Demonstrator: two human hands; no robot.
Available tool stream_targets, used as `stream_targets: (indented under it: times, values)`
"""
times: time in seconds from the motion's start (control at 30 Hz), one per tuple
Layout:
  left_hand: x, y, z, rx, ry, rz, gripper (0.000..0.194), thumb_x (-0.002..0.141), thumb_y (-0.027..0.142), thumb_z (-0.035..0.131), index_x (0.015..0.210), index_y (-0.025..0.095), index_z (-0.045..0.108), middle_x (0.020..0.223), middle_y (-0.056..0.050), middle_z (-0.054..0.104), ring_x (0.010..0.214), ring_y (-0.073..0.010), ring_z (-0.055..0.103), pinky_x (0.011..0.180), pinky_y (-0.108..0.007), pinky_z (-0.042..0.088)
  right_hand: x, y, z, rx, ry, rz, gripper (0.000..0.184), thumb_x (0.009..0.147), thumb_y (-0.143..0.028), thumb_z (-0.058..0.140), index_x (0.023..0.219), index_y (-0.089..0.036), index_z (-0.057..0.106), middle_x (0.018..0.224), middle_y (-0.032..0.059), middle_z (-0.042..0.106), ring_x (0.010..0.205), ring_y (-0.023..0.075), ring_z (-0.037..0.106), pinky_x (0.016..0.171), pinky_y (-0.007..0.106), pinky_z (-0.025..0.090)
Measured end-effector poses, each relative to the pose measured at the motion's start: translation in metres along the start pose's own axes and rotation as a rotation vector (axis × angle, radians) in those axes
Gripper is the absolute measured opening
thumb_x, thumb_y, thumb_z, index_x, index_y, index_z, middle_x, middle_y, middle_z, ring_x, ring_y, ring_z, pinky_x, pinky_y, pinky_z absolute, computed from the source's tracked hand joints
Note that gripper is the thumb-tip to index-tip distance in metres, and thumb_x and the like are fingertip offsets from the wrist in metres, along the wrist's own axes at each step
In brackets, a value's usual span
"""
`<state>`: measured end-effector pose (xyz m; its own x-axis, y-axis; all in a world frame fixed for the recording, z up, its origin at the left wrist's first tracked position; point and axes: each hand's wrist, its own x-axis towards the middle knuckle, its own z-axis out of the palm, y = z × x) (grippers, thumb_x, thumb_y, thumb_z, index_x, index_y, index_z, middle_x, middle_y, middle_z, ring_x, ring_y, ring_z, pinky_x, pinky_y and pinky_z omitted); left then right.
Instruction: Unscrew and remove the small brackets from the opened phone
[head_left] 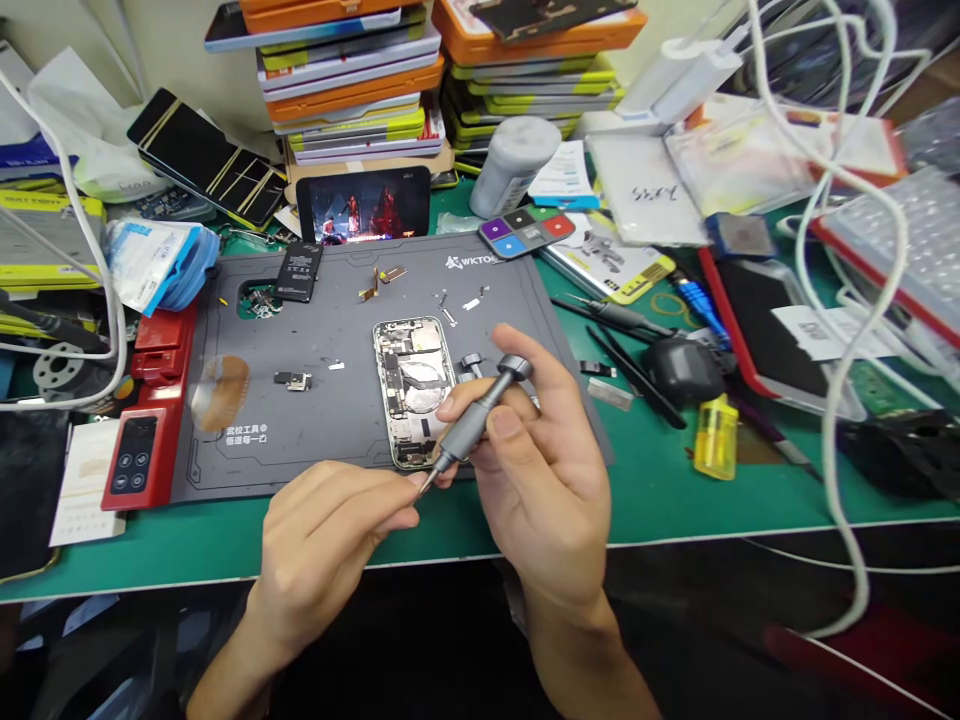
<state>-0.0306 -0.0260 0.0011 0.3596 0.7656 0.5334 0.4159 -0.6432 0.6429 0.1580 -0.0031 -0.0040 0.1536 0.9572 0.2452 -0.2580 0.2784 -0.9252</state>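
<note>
My right hand (544, 470) is closed around a grey precision screwdriver (471, 428), its cap up and its tip slanting down to the left. My left hand (322, 550) pinches thumb and fingers together at the screwdriver's tip; anything small between them is hidden. A second knurled cap (471, 362) shows behind my right fingers, the rest of it covered. Just beyond lies an opened phone (394, 375) with its inner boards bare, partly hidden by my right hand. It rests on a grey work mat (300, 330).
Small metal parts (296, 381) and a phone battery (298, 272) lie on the mat. A lit phone (365, 205) leans at the back before stacked boxes (352, 90). Tweezers (637, 375) and a yellow lighter (715, 437) are at right; a white cable (832, 430) hangs in front.
</note>
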Motion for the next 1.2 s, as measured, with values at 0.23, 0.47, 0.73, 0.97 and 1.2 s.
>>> stream_targets:
  times: [0.23, 0.47, 0.73, 0.97, 1.2]
  values:
    - [0.000, -0.001, 0.005, 0.147, 0.183, -0.389, 0.022, 0.118, 0.035, 0.050, 0.111, 0.024, 0.068, 0.094, 0.000, 0.077, 0.081, -0.0125, 0.072, 0.074, -0.026, 0.056, -0.003, 0.008, 0.005, -0.306, 0.303, -0.461, 0.054, 0.107, -0.020, 0.061, 0.158, -0.039, 0.054, 0.103, 0.0033, 0.076, 0.078, 0.0196, 0.075, 0.061, 0.034, 0.067]
    - [0.000, 0.000, 0.007, 0.188, 0.132, -0.410, 0.016, 0.114, 0.028, 0.053, 0.100, 0.024, 0.060, 0.078, 0.005, 0.066, 0.066, -0.0104, 0.064, 0.064, -0.025, 0.049, -0.006, 0.022, 0.000, -0.645, 0.023, -0.664, 0.068, 0.101, -0.011, 0.071, 0.162, -0.034, 0.050, 0.119, 0.0055, 0.082, 0.097, 0.0257, 0.085, 0.077, 0.043, 0.077]
    - [0.004, 0.000, 0.008, 0.198, 0.074, -0.356, 0.013, 0.113, 0.025, 0.055, 0.100, 0.024, 0.059, 0.077, 0.006, 0.066, 0.065, -0.0098, 0.064, 0.066, -0.024, 0.049, -0.002, 0.020, 0.002, -0.756, -0.052, -0.657, 0.063, 0.106, -0.015, 0.064, 0.163, -0.033, 0.043, 0.122, 0.0086, 0.081, 0.098, 0.0253, 0.085, 0.076, 0.042, 0.077]
    - [0.003, -0.001, 0.007, 0.220, 0.053, -0.325, 0.012, 0.112, 0.022, 0.055, 0.101, 0.024, 0.059, 0.078, 0.006, 0.066, 0.067, -0.0100, 0.064, 0.067, -0.024, 0.048, 0.002, 0.018, 0.004, -0.794, -0.075, -0.676, 0.062, 0.107, -0.012, 0.059, 0.165, -0.024, 0.042, 0.119, 0.0106, 0.080, 0.103, 0.0237, 0.084, 0.081, 0.041, 0.076]
    - [0.005, 0.000, 0.007, 0.264, 0.031, -0.316, 0.013, 0.112, 0.020, 0.054, 0.101, 0.025, 0.058, 0.078, 0.007, 0.065, 0.066, -0.0106, 0.061, 0.067, -0.026, 0.045, 0.004, 0.017, 0.001, -0.824, -0.114, -0.706, 0.063, 0.105, -0.008, 0.061, 0.164, -0.020, 0.042, 0.121, 0.0114, 0.080, 0.110, 0.0236, 0.082, 0.083, 0.039, 0.075]
